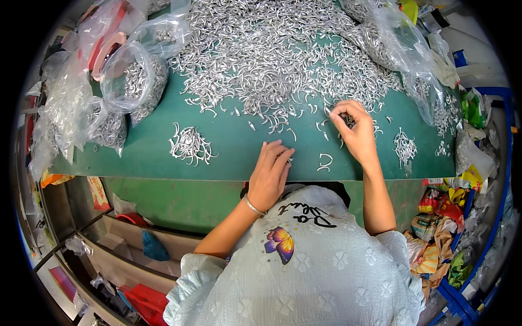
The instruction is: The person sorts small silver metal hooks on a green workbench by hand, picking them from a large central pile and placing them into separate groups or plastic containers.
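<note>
A large pile of small curved silver metal pieces [255, 60] covers the far part of the green table [239, 130]. At the pile's near edge my right hand [356, 133] is closed, thumb and forefinger pinching a small curved metal piece [328, 110]. More pieces lie partly hidden under its curled fingers. Close to the table's front edge, my left hand [269, 171] rests with its fingers bent and close together. A bit of metal shows at its fingertips, but what it holds is mostly hidden. Between the hands lie a few curved pieces [325, 162].
Small heaps of the pieces sit at left [190, 146] and right [404, 148]. Clear plastic bags of pieces, one open bag [133, 81] among them, crowd the left end. Another filled bag [402, 43] lies at the far right. Colourful packaging [435, 217] fills a blue-framed rack beside me.
</note>
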The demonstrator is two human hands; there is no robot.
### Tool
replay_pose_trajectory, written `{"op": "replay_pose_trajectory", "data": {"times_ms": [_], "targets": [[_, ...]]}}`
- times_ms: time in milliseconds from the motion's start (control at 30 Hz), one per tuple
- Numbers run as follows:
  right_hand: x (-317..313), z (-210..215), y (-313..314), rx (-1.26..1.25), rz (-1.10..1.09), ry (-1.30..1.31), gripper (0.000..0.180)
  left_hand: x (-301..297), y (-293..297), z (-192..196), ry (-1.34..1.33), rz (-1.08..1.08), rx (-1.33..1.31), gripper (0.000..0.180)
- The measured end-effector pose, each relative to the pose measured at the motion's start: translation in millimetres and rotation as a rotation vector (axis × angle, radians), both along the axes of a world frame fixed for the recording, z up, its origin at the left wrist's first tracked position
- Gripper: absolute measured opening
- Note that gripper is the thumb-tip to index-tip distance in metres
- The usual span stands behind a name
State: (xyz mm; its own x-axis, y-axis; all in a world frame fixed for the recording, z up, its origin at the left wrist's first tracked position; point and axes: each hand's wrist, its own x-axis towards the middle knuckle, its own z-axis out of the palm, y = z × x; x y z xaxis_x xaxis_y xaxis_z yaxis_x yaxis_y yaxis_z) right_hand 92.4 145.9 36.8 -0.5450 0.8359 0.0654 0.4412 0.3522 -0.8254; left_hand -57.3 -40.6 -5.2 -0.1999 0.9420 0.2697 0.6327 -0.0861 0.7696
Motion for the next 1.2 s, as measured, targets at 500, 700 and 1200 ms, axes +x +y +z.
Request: {"op": "replay_pose_trajectory", "data": {"times_ms": [500, 700, 1200], "targets": [[-8, -7, -12, 0.486, -0.031, -0.156, 0.006, 2, 0, -3, 0.115, -0.053, -0.055, 0.038], [-18, -23, 4, 0.621, -0.057, -0.362, 0.012, 1, -2, 1, 0.013, -0.01, -0.015, 0.033], [-19, -8, -47, 0.352, 0.362, -0.165, 0.014, -3, -7, 8, -0.022, 0.205, 0.025, 0.031]]}}
